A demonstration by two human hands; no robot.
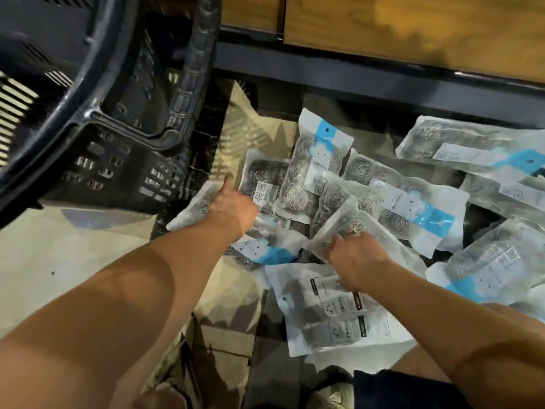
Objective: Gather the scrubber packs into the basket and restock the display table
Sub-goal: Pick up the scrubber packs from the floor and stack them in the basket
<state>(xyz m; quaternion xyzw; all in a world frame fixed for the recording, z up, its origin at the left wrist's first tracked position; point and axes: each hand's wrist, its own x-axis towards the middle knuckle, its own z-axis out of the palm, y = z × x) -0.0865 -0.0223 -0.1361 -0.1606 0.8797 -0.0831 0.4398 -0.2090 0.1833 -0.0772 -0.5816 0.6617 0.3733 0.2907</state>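
Observation:
Several scrubber packs, clear bags of steel-wool balls with white and blue labels, lie scattered on the floor; one pack lies in the middle of the heap. A black slotted basket stands at the upper left. My left hand reaches down onto the packs beside the basket, thumb raised, its fingers hidden under the palm on a pack. My right hand grips the near edge of another pack in the middle of the heap.
A dark base rail and wooden panels of a fixture run along the top, close behind the packs. The floor is pale tile with a black strip. My knees and shorts fill the bottom edge.

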